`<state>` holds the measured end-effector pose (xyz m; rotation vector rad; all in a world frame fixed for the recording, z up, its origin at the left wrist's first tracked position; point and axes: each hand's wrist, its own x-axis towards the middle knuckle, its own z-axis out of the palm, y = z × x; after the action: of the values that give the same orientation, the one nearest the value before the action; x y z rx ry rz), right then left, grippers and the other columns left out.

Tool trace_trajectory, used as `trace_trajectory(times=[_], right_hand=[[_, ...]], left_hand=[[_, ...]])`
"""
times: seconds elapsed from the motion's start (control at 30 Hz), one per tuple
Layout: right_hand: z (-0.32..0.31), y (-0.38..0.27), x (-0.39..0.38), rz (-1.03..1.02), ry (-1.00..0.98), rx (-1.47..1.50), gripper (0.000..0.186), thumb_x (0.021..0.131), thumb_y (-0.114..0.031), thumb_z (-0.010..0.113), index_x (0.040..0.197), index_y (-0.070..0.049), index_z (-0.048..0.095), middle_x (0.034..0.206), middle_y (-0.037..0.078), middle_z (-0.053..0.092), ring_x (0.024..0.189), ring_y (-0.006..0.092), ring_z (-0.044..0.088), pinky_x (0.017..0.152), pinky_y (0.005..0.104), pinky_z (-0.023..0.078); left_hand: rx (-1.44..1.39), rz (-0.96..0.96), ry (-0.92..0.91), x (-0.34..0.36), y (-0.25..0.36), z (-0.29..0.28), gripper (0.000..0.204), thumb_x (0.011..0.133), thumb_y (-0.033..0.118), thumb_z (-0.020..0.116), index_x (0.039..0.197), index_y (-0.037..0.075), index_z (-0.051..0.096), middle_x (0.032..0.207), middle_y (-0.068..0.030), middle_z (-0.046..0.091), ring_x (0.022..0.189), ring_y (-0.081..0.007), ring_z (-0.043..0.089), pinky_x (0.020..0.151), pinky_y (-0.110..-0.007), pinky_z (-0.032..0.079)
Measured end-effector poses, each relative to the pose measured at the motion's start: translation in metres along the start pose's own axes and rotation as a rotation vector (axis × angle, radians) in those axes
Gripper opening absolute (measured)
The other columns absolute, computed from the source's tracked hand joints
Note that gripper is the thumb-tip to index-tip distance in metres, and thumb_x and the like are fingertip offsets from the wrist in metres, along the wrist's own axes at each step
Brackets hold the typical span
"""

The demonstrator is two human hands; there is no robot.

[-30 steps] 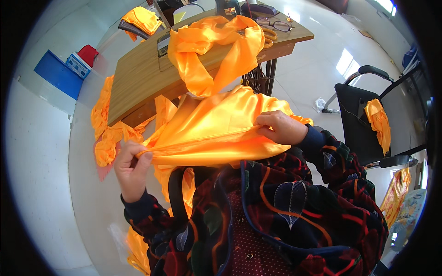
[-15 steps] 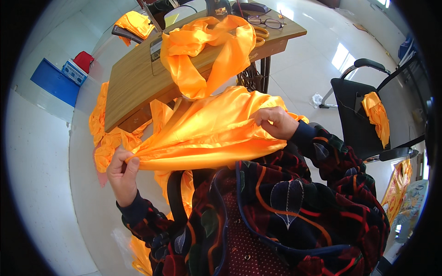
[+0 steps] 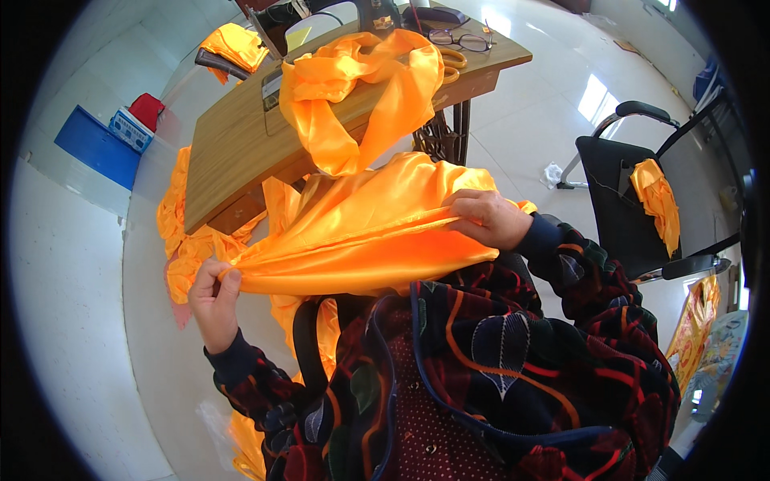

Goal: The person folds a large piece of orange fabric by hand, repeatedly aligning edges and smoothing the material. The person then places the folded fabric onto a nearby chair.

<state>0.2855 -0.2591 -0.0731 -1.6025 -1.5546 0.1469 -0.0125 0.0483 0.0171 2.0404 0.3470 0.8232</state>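
Shiny orange satin fabric (image 3: 353, 240) spreads across my lap, pulled out between my two hands. At its left end my left hand (image 3: 214, 301) pinches a gathered edge between thumb and fingers. My right hand (image 3: 491, 218) grips the same cloth at the right, its fingertips partly hidden in the folds. A straight folded edge, like a seam or hem, runs taut from one hand to the other. More of the cloth rises onto the wooden sewing table (image 3: 233, 152), where it lies in a loose loop.
A black sewing machine (image 3: 377, 14) stands at the table's far side. Eyeglasses (image 3: 461, 38) and yellow-handled scissors (image 3: 451, 62) lie near its right end. A black chair (image 3: 618, 184) at the right holds an orange cloth piece (image 3: 658, 204). Orange fabric (image 3: 180, 216) hangs at the left.
My right hand has turned over and shifted slightly right along the cloth. The edge between the hands now shows as a straighter, tighter line. My left hand stays nearly in place.
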Motion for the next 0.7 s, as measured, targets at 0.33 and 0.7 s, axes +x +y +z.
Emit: trace_trajectory(times=[0.33,0.7], right_hand=[[0.002,0.0029,-0.0032,0.171,0.195,0.031,0.017,0.076,-0.011,0.073,0.079,0.001,0.061,0.076,0.012,0.064,0.072,0.0261,0.063,0.066,0.0322,0.049],[-0.0032,-0.0064,0.0011,0.442,0.234,0.07,0.02,0.074,-0.007,0.075,0.071,-0.001,0.057,0.071,0.006,0.062,0.065,0.0113,0.058,0.064,0.0241,0.048]], left_hand=[[-0.03,-0.054,-0.005,0.0004,0.0014,-0.0003,0.004,0.088,0.003,0.059,0.085,0.004,0.057,0.073,0.0034,0.045,0.059,-0.0045,0.04,0.055,-0.018,0.031],[-0.022,-0.016,-0.006,0.0012,-0.001,0.0012,0.004,0.088,0.002,0.06,0.085,0.004,0.057,0.073,0.0031,0.046,0.059,-0.0047,0.041,0.056,-0.018,0.032]])
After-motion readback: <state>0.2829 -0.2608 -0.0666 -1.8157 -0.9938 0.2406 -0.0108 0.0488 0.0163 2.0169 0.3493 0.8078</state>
